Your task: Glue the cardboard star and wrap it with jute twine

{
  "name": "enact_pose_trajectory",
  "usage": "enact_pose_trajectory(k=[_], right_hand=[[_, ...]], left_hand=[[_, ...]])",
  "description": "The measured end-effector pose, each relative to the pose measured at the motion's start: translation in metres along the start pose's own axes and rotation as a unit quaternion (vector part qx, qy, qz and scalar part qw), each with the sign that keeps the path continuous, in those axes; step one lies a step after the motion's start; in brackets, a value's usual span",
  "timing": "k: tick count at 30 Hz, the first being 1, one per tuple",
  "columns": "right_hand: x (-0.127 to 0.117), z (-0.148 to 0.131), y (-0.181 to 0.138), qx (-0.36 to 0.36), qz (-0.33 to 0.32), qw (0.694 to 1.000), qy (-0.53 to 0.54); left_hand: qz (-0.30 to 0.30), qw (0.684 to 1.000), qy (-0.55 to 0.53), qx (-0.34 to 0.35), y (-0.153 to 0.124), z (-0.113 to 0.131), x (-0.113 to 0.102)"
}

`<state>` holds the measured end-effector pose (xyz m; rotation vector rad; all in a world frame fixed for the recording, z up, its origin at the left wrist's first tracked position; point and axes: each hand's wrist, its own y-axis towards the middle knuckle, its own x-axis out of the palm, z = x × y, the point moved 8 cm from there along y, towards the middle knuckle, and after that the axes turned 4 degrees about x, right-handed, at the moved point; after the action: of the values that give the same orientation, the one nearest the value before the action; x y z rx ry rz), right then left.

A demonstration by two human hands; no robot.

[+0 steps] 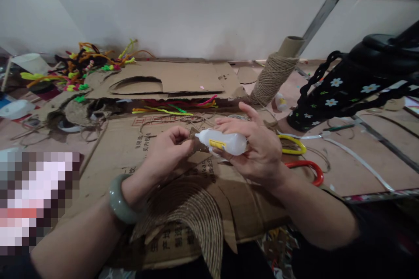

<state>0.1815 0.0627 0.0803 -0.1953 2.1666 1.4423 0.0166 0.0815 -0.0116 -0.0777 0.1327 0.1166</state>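
Observation:
My right hand [258,148] is wrapped round a small white glue bottle [234,141] with a yellow label, held on its side with the nozzle pointing left. My left hand [173,150] is closed, thumb against fingers, on a small brown piece [197,144] just beside the nozzle; the bottle and fingers partly hide it, so its kind is unclear. Below the hands lies a curved piece wound with rows of twine [204,218]. It rests over a printed cardboard sheet [122,139].
A twine spool [275,74] and a black flowered bottle [340,91] stand at the right. Scissors with red and yellow handles [319,172] lie beside my right wrist. Colourful pipe cleaners [81,61] pile up at back left, near a cut cardboard piece [190,74].

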Motion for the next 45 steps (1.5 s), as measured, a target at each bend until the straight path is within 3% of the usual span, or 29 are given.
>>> enact_pose_trajectory(k=[5,11,16,21,30,45], right_hand=[[0.002,0.001,0.0,0.005,-0.012,1.0,0.005],[0.003,0.002,0.001,0.011,-0.013,1.0,0.001],[0.004,0.005,0.001,0.011,-0.022,1.0,-0.007],[0.0,0.007,0.0,0.003,0.001,1.0,-0.014],[0.002,0.007,-0.002,-0.006,-0.002,1.0,-0.018],[-0.007,0.019,-0.002,0.042,0.043,0.998,-0.02]], left_hand=[[0.023,0.999,-0.035,0.01,-0.001,0.005,-0.003],[-0.004,1.0,-0.023,-0.014,-0.001,0.0,0.001],[0.021,0.997,-0.071,0.005,0.001,0.001,-0.005],[0.044,0.995,-0.094,0.014,0.003,0.002,-0.009],[0.033,0.995,-0.089,0.012,0.003,0.003,-0.007],[0.037,0.992,-0.119,0.006,0.004,0.003,-0.008]])
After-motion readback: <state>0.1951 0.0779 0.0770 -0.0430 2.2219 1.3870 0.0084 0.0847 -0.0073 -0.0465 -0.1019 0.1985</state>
